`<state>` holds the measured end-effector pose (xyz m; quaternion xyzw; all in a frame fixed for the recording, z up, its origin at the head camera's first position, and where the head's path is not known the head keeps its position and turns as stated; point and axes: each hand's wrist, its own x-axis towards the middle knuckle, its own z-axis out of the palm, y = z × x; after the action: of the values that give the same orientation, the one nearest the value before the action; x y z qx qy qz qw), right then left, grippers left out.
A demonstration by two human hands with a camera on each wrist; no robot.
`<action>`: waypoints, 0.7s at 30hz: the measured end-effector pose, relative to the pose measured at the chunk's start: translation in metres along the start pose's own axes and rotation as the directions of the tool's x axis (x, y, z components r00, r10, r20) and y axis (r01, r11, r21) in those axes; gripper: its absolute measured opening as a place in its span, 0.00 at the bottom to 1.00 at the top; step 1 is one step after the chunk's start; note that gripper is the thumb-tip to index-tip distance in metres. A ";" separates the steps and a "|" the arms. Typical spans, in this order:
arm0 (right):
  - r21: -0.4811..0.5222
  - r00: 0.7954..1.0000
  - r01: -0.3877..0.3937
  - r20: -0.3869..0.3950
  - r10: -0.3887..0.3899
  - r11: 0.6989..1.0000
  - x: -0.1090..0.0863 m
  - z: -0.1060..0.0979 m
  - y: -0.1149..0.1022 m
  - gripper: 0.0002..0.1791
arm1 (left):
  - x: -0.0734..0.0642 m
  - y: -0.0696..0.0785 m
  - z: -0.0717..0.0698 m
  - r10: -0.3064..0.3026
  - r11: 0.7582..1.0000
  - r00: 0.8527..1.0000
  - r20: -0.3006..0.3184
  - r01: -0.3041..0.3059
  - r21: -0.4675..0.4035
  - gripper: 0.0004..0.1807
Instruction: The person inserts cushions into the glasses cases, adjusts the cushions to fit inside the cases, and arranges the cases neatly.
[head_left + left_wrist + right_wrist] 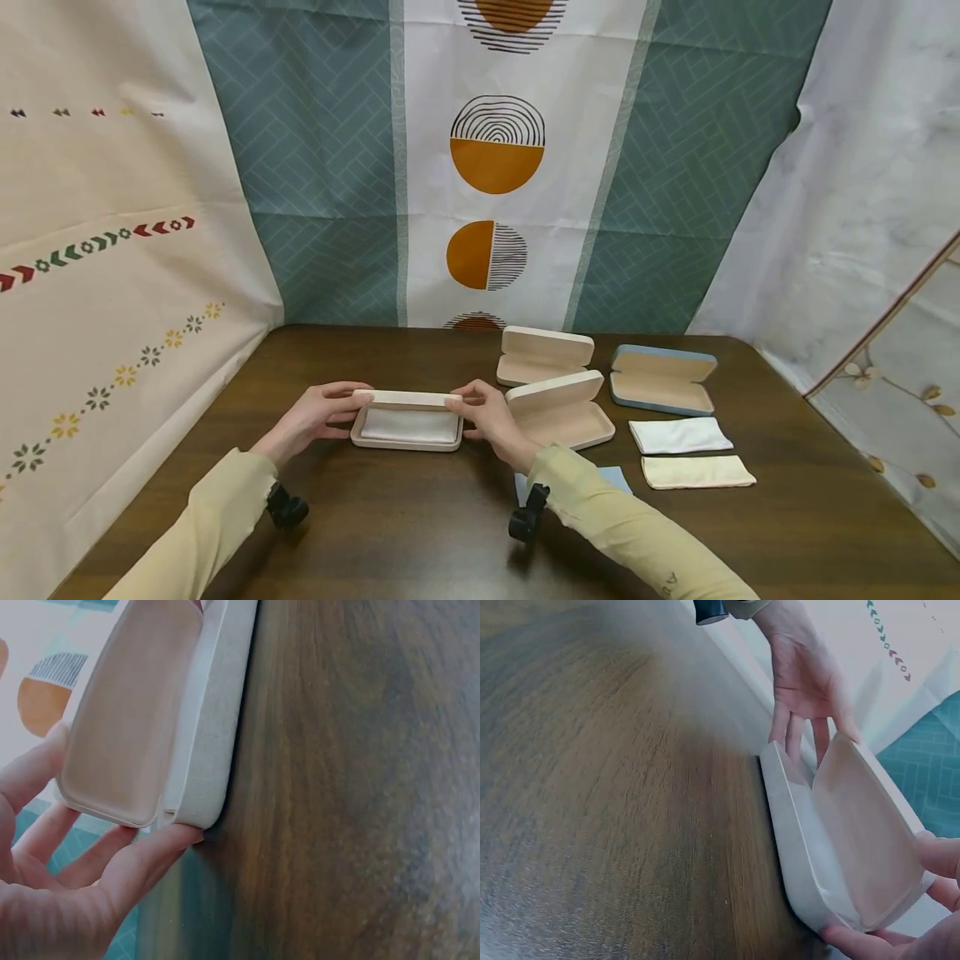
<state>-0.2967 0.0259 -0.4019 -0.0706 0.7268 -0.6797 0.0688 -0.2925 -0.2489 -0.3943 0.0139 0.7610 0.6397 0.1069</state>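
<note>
I have both hands on one pale case (pixel 405 446), which sits on the brown table (pixel 405 533) a bit left of the middle and below the centre of the head view. My left hand (pixel 318 417) grips its left end and my right hand (pixel 491 417) grips its right end, with thumbs and fingers on the lid (pixel 408 400). A folded white cloth (pixel 408 425) lies flat inside, so I think that part is done for this case. The lid is tipped up, not shut, so this case does not look finished yet. Right of the middle, there are three more open ones: a pale back case (pixel 546 367), a pale front case (pixel 558 421) and a blue case (pixel 663 392). I see no cloth in any of them. At the lower right lie another white cloth (pixel 678 435), a cream cloth (pixel 697 472) just below it, and a blue cloth (pixel 617 477) partly hidden under my right sleeve (pixel 622 521). That makes three cloths out and three cases with none in them, so I would say one is nearly done and the other three have not been filled.
</note>
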 end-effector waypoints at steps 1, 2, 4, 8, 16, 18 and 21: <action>0.009 1.000 -0.006 0.009 0.006 1.000 -0.001 0.000 0.000 0.12 | -0.001 -0.001 0.000 0.003 1.000 1.000 0.011 -0.003 0.005 0.28; 0.017 1.000 -0.008 0.016 0.007 1.000 -0.001 0.000 0.000 0.12 | -0.002 -0.001 0.000 0.006 1.000 1.000 0.015 -0.006 0.009 0.28; 0.032 1.000 -0.006 0.023 0.005 0.999 -0.002 -0.001 0.001 0.12 | -0.003 -0.003 0.000 0.021 0.999 0.999 0.024 -0.022 0.024 0.28; 0.043 0.999 0.024 0.024 -0.025 0.999 -0.001 0.000 0.001 0.12 | -0.002 -0.004 -0.001 0.058 0.997 0.998 0.002 -0.058 0.058 0.28; 0.037 0.999 0.045 0.005 -0.045 0.998 0.010 0.005 0.002 0.12 | 0.006 -0.004 -0.010 0.077 0.993 0.997 0.001 -0.077 0.087 0.29; 0.027 0.999 0.042 0.004 -0.043 0.999 0.012 0.006 0.003 0.12 | 0.008 -0.005 -0.011 0.076 0.994 0.997 0.001 -0.076 0.075 0.29; 0.014 0.999 0.054 0.002 -0.054 0.998 0.015 0.006 0.003 0.11 | 0.010 -0.005 -0.013 0.082 0.995 0.997 -0.001 -0.082 0.064 0.28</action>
<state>-0.3106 0.0168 -0.4058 -0.0906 0.7197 -0.6863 0.0521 -0.3041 -0.2605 -0.3989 0.0475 0.7799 0.6191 0.0788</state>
